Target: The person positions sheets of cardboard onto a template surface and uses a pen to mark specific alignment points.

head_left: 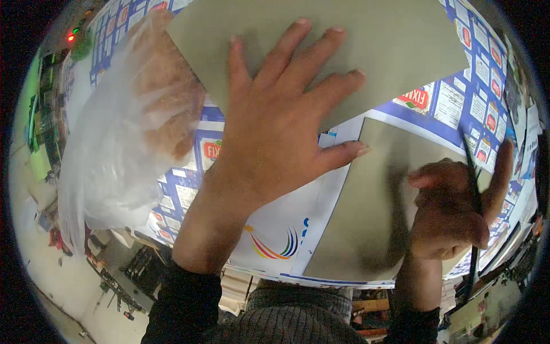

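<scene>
My left hand [275, 120] lies spread, palm down, on a grey-olive sheet [395, 46], its thumb reaching over the sheet's lower edge. A second grey-olive piece [344, 229] lies nearer to me, partly on a white printed sheet [275, 229] with coloured curved stripes. Over the right side of this piece, my right hand [450, 212] has most fingers curled and one finger stretched out. A long, thin, dark thing [474, 269] runs through or along that hand, seen nearly edge-on. Its kind cannot be made out.
A cloudy plastic bag [103, 166] with brown contents stands at the left, touching the large sheet. Blue-and-white printed paper [452, 109] with repeated red labels covers the table. Cluttered objects [134, 269] lie below the table's left edge.
</scene>
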Available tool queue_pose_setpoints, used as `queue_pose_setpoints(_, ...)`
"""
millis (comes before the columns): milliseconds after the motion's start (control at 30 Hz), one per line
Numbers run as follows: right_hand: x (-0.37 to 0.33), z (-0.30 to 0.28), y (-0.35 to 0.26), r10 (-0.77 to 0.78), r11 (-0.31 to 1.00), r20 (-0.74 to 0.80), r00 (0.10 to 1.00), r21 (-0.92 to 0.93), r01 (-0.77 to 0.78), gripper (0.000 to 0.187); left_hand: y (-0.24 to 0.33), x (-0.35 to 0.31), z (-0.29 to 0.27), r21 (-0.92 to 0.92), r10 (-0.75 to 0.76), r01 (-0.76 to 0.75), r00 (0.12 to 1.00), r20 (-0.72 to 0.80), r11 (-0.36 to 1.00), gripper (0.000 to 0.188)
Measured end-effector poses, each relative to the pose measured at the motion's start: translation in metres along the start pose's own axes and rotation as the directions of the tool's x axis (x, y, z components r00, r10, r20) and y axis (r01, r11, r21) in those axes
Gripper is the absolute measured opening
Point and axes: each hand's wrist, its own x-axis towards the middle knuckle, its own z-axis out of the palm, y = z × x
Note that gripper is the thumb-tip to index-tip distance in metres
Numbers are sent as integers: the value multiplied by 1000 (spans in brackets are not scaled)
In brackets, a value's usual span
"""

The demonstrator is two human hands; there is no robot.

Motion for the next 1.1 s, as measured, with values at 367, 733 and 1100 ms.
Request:
queue_pose_setpoints(367,2,61,15,199,975,-118,973,-72,-209,16,0,1,-6,-21,-37,38,999,37,999,73)
queue_pose_setpoints(733,-6,48,34,-137,893,150,979,-408,187,10,1,4,-8,-64,-54,59,995,78,996,73)
queue_pose_setpoints(1100,4,50,33,-167,845,299,940,-447,293,15,2,4,-7,-70,-51,57,995,85,996,76)
